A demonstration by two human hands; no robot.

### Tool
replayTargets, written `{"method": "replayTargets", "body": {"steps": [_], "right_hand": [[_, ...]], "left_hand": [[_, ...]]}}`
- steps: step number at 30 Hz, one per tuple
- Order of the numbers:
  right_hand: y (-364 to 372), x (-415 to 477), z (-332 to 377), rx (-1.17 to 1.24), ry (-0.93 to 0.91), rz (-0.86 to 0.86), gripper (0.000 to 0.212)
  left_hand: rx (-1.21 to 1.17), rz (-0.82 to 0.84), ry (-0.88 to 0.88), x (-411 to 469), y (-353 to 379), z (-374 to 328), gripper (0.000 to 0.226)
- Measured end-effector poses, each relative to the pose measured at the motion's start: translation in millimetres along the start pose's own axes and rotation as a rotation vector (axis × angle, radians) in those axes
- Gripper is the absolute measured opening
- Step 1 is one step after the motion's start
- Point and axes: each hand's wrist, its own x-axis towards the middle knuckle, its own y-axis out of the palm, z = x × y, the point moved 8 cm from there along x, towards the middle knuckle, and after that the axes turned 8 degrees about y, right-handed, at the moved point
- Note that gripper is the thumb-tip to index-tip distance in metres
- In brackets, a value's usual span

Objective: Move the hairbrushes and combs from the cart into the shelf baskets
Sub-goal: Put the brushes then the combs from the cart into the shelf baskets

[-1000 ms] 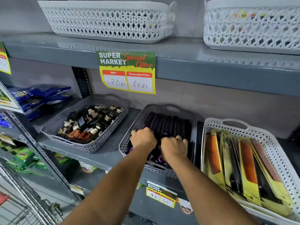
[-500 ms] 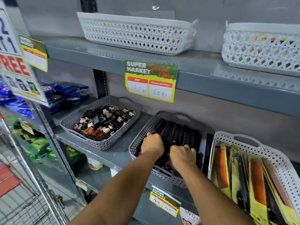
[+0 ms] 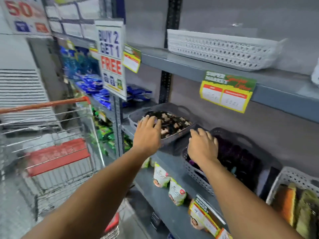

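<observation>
Left hand [image 3: 148, 133] open, empty, over grey clip basket [image 3: 136, 116] at frame centre. Right hand [image 3: 202, 146] open, fingers spread, above purple hairbrushes [image 3: 236, 154] in grey brush basket [image 3: 195, 173], centre right. Cart [image 3: 51, 152] at left. Risk: sleeveless forearm snagging basket rim, dragging it off shelf edge; blurred view hampering aim.

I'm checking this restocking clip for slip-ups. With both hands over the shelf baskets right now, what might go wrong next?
1. The left hand is open over the grey basket of hair clips, not the brush basket; a brush could end up misfiled there.
2. The right hand hangs at the near rim of the grey basket of purple brushes, which sits near the shelf edge; a tug might tip it off.
3. The view is blurred from turning, so a reach toward the cart may miss.
</observation>
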Motion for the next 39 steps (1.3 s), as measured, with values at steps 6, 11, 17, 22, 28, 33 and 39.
{"method": "replayTargets", "body": {"steps": [6, 11, 17, 22, 28, 33, 39], "right_hand": [[21, -23, 132, 0.064, -0.286, 0.072, 0.046], [53, -65, 237, 0.120, -0.483, 0.163, 0.047], [106, -111, 323, 0.148, -0.625, 0.270, 0.060], [173, -138, 372, 0.142, -0.671, 0.389, 0.065], [258, -171, 402, 0.087, -0.705, 0.526, 0.069], [316, -190, 405, -0.015, -0.678, 0.647, 0.072], [381, -220, 383, -0.075, -0.560, 0.834, 0.051]], "left_hand": [[0.051, 0.026, -0.313, -86, -19, 125, 0.056], [0.117, 0.070, -0.528, -172, -22, 214, 0.054], [0.108, 0.142, -0.704, -251, 13, 284, 0.060], [0.048, 0.196, -0.805, -305, 58, 322, 0.059], [-0.084, 0.253, -0.956, -366, 127, 355, 0.057], [-0.285, 0.154, -1.219, -407, 180, 365, 0.057], [-0.462, 0.291, -1.554, -475, 252, 333, 0.058]]}}
